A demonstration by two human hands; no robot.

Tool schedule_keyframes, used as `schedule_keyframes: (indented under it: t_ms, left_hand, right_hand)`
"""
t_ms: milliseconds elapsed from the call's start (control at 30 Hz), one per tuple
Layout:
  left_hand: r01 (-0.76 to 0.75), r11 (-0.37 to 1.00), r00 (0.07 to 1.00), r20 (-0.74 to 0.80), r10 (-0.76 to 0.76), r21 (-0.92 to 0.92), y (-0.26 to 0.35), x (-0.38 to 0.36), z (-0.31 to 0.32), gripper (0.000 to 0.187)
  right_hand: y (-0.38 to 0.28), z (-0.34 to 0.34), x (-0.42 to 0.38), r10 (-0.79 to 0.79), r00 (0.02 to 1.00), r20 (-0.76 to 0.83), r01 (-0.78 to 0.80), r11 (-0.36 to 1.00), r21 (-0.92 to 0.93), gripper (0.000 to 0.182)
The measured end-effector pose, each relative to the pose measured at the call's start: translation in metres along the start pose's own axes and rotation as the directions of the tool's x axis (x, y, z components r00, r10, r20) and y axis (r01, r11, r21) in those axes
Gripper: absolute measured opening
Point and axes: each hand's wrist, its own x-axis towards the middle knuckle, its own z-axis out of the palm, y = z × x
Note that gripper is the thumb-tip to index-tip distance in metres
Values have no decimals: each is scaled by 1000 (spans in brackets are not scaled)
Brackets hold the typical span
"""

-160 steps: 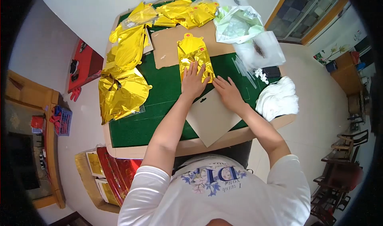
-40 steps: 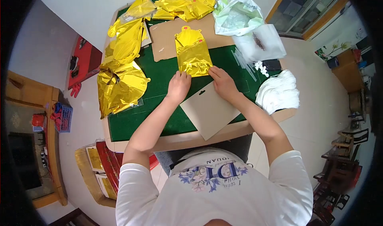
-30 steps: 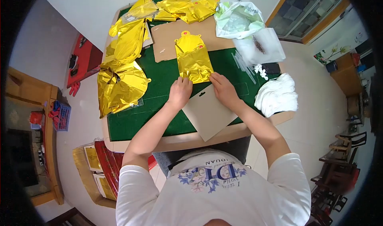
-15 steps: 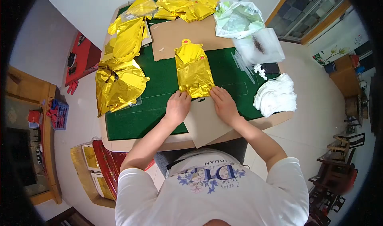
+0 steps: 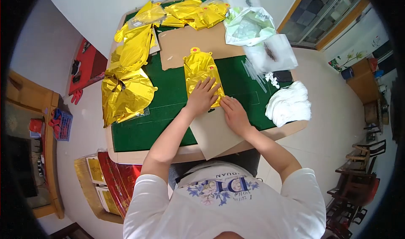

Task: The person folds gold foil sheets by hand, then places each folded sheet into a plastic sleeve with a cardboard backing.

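A folded gold foil sheet [image 5: 196, 68], seemingly a foil balloon with small round tabs and red dots, lies flat on the green tabletop. My left hand [image 5: 203, 96] rests across its lower half, palm down with fingers spread. At the foil's lower right corner, my right hand [image 5: 234, 114] lies with its fingers stretched out and fingertips touching the edge; its thumb is mostly hidden. Below the foil, a beige flat bag or card [image 5: 213, 133] with a dark hanger slot reaches past the table's front edge. The foil's bottom edge is partly covered by my left hand.
More gold foil pieces [image 5: 128, 93] line the table's left and back. A cardboard sheet [image 5: 190, 42] lies behind the worked foil. On the right are a white plastic bag [image 5: 249, 25], clear straws [image 5: 254, 76], a black item [image 5: 282, 75] and a white bundle [image 5: 289, 104].
My left hand has left the foil's lower left corner and moved up and right onto its surface, fingers now spread. My right hand stays by the lower right corner, fingers straighter.
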Motion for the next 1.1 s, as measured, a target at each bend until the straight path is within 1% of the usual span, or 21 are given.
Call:
schedule_keyframes:
  t_ms: [33, 67, 100, 133, 167, 200, 233, 267, 333, 367, 433, 567, 633, 767, 833, 900, 967, 1000, 1067, 1100]
  left_hand:
    - [-3, 1000, 1000, 3, 3, 0, -1, 0, 0, 46]
    - [11, 1000, 1000, 11, -11, -4, -1, 0, 1, 47]
    - [27, 1000, 999, 21, -26, -10, 0, -1, 2, 48]
    - [26, 1000, 999, 25, -25, -11, 2, -2, 2, 48]
    - [32, 999, 999, 34, -32, 1, 2, -1, 1, 49]
    - [37, 999, 998, 42, -37, 16, 2, -1, 0, 51]
    - [31, 999, 999, 44, -32, 23, 3, 0, -2, 51]
    - [48, 999, 997, 54, -49, 7, 5, 1, -4, 53]
    - [63, 998, 996, 63, -62, -7, 6, 2, -7, 55]
    - [72, 997, 995, 72, -71, -8, 7, 1, -8, 56]
    - [82, 997, 994, 79, -81, -11, 6, 2, -8, 58]
    - [75, 997, 994, 80, -75, 1, 4, 1, -5, 59]
    - [65, 998, 995, 75, -65, -2, 4, 1, -5, 58]
    - [64, 997, 994, 88, -66, 33, 6, 2, -7, 57]
    - [66, 997, 995, 79, -68, 34, 5, 1, -5, 57]
    - [42, 999, 998, 46, -42, 10, 2, 0, -1, 55]
    - [51, 999, 998, 30, -52, 6, 1, 0, 0, 55]
    - [48, 999, 999, 23, -48, 4, 1, -1, 1, 55]
    - [51, 999, 999, 17, -51, 8, 0, -1, 3, 55]
    - [42, 999, 999, 18, -42, 21, -1, -2, 5, 55]
  right_hand:
    - [1, -2, 3, 10, 1000, -12, -9, 999, 40, 36]
    - [6, -1, 9, 14, 1000, -10, -13, 999, 41, 36]
    - [13, 1, 20, 169, 985, -25, -164, 975, 148, 28]
    - [21, 5, 33, 321, 947, -26, -305, 918, 254, 21]
    - [28, 8, 46, 324, 946, -28, -306, 917, 257, 21]
    - [35, 13, 62, 461, 886, 40, -456, 855, 249, 16]
    - [42, 17, 74, 586, 804, 104, -592, 772, 233, 14]
    - [48, 21, 85, 586, 805, 96, -590, 771, 239, 14]
    - [56, 25, 100, 629, 736, 249, -670, 731, 131, 20]
    - [59, 26, 104, 630, 737, 246, -669, 731, 132, 20]
    - [58, 21, 113, 671, 584, 457, -801, 566, 193, 22]
    - [65, 25, 118, 668, 559, 491, -814, 556, 171, 24]
    - [69, 28, 121, 673, 517, 530, -827, 551, 107, 25]
    - [61, 16, 123, 663, 524, 535, -800, 598, 41, 28]
    - [53, 1, 113, 664, 573, 481, -744, 668, -36, 30]
    - [49, -11, 84, 566, 724, 395, -580, 809, -95, 35]
    - [29, -33, 52, 523, 791, 317, -517, 849, -111, 33]
    - [23, -36, 36, 518, 791, 325, -509, 852, -121, 33]
    - [14, -41, 11, 542, 783, 305, -552, 832, -61, 33]
    - [10, -44, 4, 538, 782, 316, -546, 835, -71, 33]
